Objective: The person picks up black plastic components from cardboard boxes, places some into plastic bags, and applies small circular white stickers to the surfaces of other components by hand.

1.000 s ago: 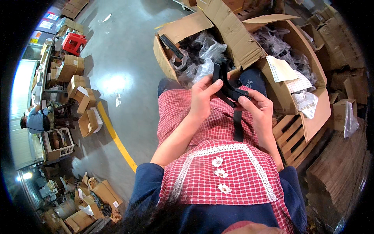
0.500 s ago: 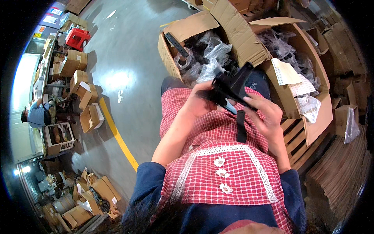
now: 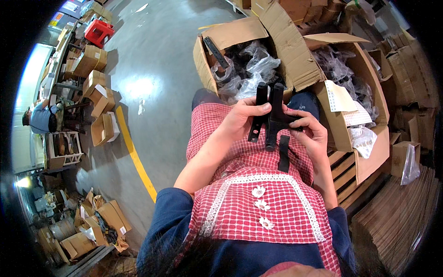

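Above my lap, my left hand (image 3: pixel 241 121) pinches a straight black bar (image 3: pixel 254 131) with a small hole near its lower end, thumb across its front. Close beside it, my right hand (image 3: pixel 310 131) grips the side arm of a black T-shaped bracket (image 3: pixel 275 117), whose long part runs parallel to the bar. Whether the two pieces touch or are joined I cannot tell. A short black strap (image 3: pixel 284 154) lies on my red checked apron (image 3: pixel 221 147) just below the bracket.
Ahead stands an open carton (image 3: pixel 206 69) with clear plastic bags and black parts. Another open carton (image 3: pixel 339 124), with bags and paper sheets, sits on a wooden pallet (image 3: pixel 346 171) at right. Flattened cardboard (image 3: pixel 392 217) is stacked nearby. At far left, a person (image 3: pixel 42 119) is beside boxes.
The black pieces have turned from a slanted, overlapping position to lie side by side, pointing away from me. My left thumb now shows across the bar. The whole view has shifted slightly.
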Demonstrator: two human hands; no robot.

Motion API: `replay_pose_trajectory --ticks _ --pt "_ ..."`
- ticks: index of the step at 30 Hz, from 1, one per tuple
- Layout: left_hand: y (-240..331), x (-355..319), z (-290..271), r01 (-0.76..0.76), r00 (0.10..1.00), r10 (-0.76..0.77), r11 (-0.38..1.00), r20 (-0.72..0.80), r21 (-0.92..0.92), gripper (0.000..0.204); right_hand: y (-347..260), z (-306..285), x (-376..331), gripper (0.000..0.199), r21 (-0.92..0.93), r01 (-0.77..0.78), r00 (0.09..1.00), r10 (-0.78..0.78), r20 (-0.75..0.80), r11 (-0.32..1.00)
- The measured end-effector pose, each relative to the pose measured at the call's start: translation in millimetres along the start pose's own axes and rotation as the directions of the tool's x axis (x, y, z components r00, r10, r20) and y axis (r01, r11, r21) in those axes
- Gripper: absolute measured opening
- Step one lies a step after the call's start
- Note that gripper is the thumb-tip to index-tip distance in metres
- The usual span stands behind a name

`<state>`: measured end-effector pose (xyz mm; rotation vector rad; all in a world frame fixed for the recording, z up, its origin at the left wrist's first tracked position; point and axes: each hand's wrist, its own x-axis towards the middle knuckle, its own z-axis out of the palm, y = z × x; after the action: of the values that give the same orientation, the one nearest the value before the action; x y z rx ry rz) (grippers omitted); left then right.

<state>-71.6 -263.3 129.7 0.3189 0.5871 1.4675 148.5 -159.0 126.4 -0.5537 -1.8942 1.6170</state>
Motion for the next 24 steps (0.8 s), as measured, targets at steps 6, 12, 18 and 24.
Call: replay_pose_trajectory --ticks 6,12,18,24 --pt "5 -3 10 -0.015 0.995 0.024 0.996 -0.101 0.085 0.031 -12 -2 -3 0.018 -0.162 0.038 0.996 -0.051 -0.075 0.986" --pt "0 -2 9 -0.047 0.994 0.054 0.996 -0.097 0.077 0.034 -10 -5 -7 0.018 0.21 -0.029 0.991 0.055 -0.12 0.977" --pt "-2 -1 -5 0.005 0.994 0.009 0.991 -0.108 0.131 0.041 -26 -1 1 0.017 -0.245 0.11 0.993 -0.114 -0.005 0.963" --pt "-5 -3 -4 0.03 0.993 -0.016 0.992 -0.117 0.125 0.041 -32 -1 -4 0.016 0.027 -0.065 0.997 0.066 -0.026 0.998"
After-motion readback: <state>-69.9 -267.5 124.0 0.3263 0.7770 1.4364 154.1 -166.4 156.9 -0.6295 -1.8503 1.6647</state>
